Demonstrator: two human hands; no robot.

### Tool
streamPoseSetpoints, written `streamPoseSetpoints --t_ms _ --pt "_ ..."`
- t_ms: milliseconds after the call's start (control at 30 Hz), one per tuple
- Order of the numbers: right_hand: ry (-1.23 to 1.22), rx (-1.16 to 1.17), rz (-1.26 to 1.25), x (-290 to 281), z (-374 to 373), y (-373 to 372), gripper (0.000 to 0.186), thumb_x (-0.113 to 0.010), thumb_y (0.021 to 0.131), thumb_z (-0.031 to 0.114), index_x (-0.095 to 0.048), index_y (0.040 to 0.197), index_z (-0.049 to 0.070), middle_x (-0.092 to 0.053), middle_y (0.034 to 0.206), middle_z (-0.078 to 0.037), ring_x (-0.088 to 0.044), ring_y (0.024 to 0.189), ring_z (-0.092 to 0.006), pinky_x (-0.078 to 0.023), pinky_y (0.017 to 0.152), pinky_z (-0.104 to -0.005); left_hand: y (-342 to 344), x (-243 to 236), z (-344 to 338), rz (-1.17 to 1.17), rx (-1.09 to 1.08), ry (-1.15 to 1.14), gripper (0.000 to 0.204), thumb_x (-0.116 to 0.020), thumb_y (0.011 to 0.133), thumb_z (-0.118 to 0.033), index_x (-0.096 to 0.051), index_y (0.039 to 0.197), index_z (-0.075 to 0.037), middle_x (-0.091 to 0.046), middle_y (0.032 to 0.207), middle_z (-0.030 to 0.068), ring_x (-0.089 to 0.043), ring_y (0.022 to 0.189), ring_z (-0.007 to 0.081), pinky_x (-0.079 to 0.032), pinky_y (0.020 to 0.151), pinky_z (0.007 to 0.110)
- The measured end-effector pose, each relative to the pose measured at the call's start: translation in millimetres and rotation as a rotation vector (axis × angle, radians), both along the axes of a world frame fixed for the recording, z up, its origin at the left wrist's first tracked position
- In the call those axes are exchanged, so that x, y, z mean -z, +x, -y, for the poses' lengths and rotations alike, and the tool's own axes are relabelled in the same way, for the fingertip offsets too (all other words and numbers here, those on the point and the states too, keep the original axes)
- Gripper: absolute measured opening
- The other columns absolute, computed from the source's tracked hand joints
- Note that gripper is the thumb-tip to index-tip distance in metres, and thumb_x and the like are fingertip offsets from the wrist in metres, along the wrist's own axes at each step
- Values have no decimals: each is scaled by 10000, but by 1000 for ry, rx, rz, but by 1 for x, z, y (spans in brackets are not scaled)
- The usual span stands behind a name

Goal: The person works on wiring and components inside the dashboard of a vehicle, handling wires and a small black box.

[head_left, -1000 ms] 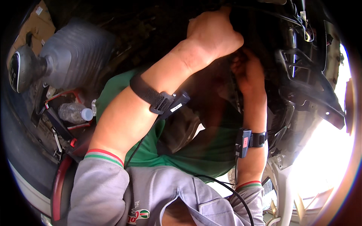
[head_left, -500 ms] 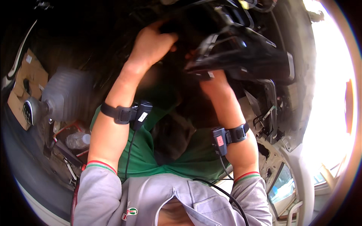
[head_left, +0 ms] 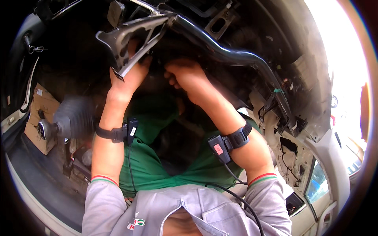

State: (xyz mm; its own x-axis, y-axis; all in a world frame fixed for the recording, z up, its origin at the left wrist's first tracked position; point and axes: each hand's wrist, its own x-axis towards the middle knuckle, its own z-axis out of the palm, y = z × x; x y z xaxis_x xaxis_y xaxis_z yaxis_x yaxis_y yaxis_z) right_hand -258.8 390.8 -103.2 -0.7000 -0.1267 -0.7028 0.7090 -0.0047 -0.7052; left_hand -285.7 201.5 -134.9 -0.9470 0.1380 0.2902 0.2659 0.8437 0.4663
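My left hand (head_left: 132, 74) is raised under a bare metal bracket (head_left: 118, 37), which crosses in front of it and hides part of its fingers. The thumb points up beside dark parts; what the fingers touch cannot be made out. To its right, my right hand (head_left: 187, 72) has its fingers curled in the dark space below a black metal tube (head_left: 212, 43). Anything inside that grip is hidden. The tube joins the bracket at its left end and bends down to the right.
A gear lever (head_left: 47, 129) with a grey rubber boot (head_left: 73, 118) stands at the left, by a piece of cardboard (head_left: 37, 135). Keys (head_left: 37, 49) hang at the upper left. Bare door-side metal and a bright opening lie to the right. Cables run down from bands on both forearms.
The large dark part over my right forearm no longer shows there. The tube and bracket now stand in view. My right hand has moved left, closer to my left hand; the view has shifted.
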Motion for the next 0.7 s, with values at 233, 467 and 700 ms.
streamPoseSetpoints --t_ms 233,467,700 --pt "235 -258 -302 6 -2 3 238 -580 819 189 -691 877 -14 -710 853 -184 -699 788 -272 -537 688 -407 -3 -11 5 253 -111 -105 337 -783 789 -258 -662 978 -6 -660 753 163 -650 703 346 -513 643 423" --pt "815 -1034 -636 21 -10 50 201 -630 805 178 -695 907 17 -730 900 -171 -714 854 -355 -571 727 -448 -2 -3 5 819 -123 -235 501 -720 869 -423 -685 1114 12 -713 1010 239 -681 974 397 -522 846 432" --pt "630 -1231 -523 14 -8 56 259 -573 895 227 -652 990 -1 -705 913 -212 -683 902 -401 -548 781 -501 10 66 9 699 -186 284 754 -761 824 -455 -547 1317 74 -582 1348 245 -551 1279 339 -438 1054 383"
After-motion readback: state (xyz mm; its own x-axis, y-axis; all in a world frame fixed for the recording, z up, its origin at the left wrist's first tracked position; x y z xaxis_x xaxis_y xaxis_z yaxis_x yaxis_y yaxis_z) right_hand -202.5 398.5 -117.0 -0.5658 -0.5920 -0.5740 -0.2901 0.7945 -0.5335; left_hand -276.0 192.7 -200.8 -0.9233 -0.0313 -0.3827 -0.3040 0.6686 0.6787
